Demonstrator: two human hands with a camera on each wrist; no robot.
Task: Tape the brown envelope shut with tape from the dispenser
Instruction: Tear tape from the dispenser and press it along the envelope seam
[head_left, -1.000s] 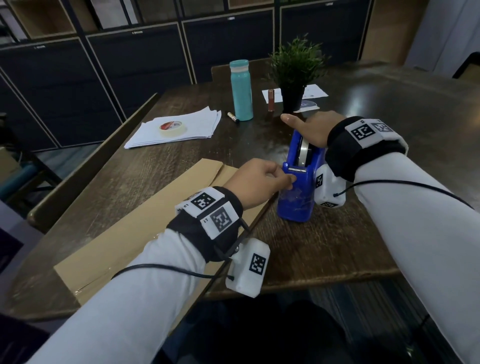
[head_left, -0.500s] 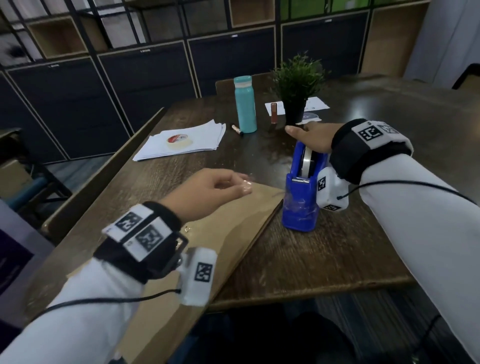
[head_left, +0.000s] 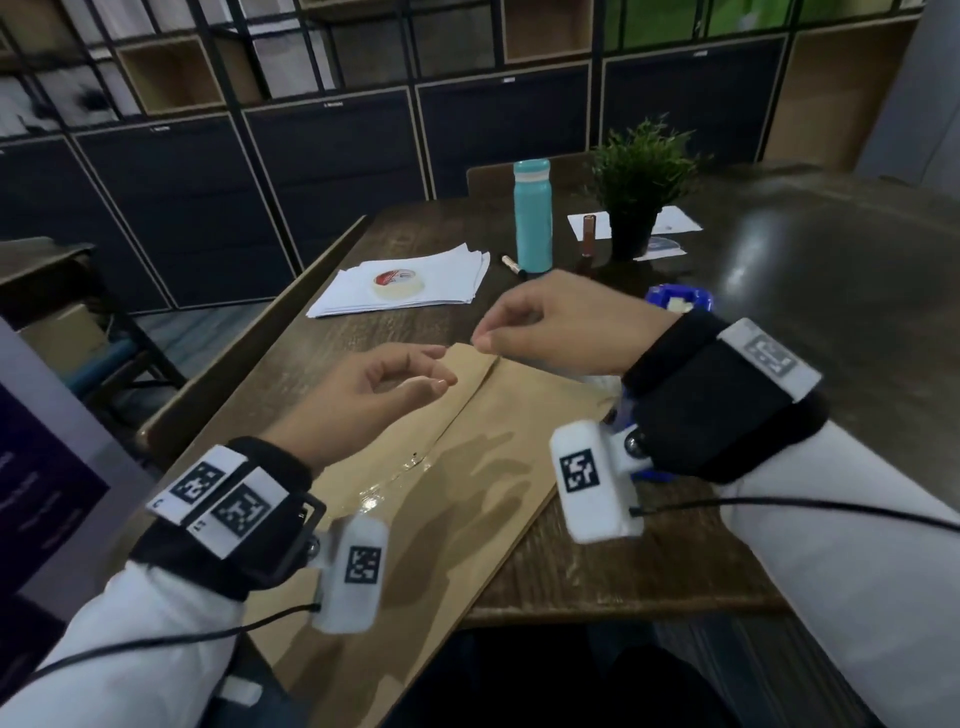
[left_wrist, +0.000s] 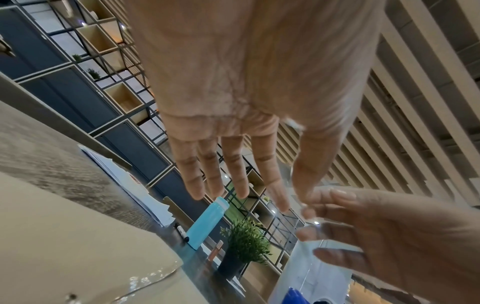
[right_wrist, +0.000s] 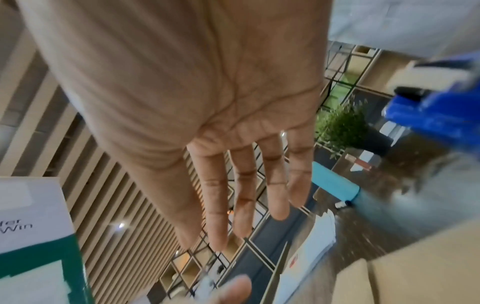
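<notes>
- Brown envelope (head_left: 467, 467), where?
- Flat on the dark wooden table (head_left: 779, 545), lengthwise away from the body. Near end hanging past the table edge. Glossy clear patch (head_left: 395, 478) on the middle seam.
- Hands?
- Both raised over the envelope's far end, close together.
- Left hand (head_left: 374, 395): over the far left part, thumb and fingertips curled together, pinching a clear tape strip (left_wrist: 310, 230).
- Right hand (head_left: 561, 327): over the far corner, thumb and forefinger nipped on the strip's other end.
- Strip readable?
- Barely, from the head view: short and see-through. Clearer from the left wrist, lying across the right fingertips.
- Stuck to the envelope yet?
- Can't tell. Looks lifted off the paper.
- Dispenser?
- Blue dispenser (head_left: 672, 301), just right of the envelope's far end, mostly hidden behind the right wrist. Touched by neither hand.
- Rest, outward from the envelope?
- Beyond the far end, to the left: white paper stack (head_left: 447, 280), with a tape roll (head_left: 399, 285) on top.
- Straight beyond: marker (head_left: 511, 264), lying just beside an upright teal bottle (head_left: 532, 218).
- Beyond and right: potted plant (head_left: 641, 176), with a small brown tube (head_left: 588, 234) beside the pot and a loose white sheet (head_left: 675, 221) behind.
- Well past all that: dark cabinets (head_left: 337, 171), open shelving above.
</notes>
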